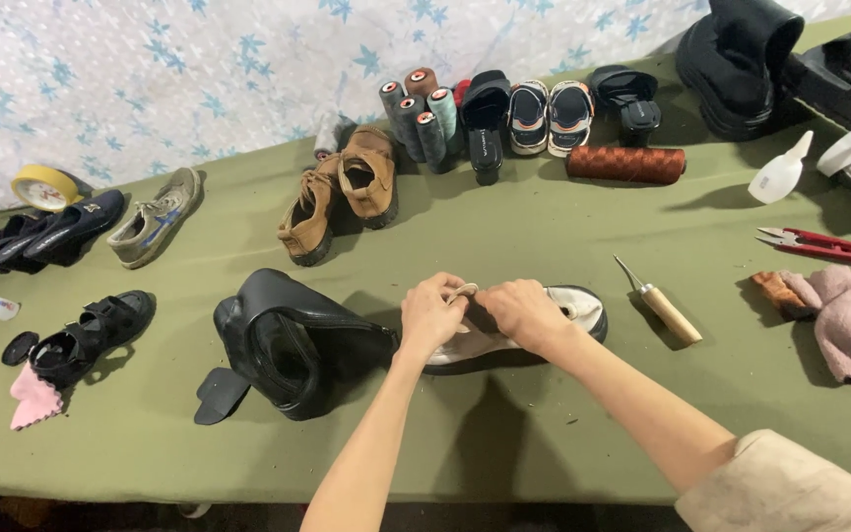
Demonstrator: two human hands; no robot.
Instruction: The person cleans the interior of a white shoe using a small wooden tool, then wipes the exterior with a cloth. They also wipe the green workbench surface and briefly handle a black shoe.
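I see both hands clamped on the pale shoe (556, 313) — left hand (432, 317) pinching its strap, right hand (527, 313) pressing the upper to steady it; awl (664, 307) just right, black boot (293, 345) left.

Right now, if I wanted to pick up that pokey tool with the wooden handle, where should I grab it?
Grab the awl by its fat wooden handle, coming from above at the near right end. It lies flat on the green table, with the thin metal spike pointing up-left, so your fingers would probably stay safely away from the sharp tip.
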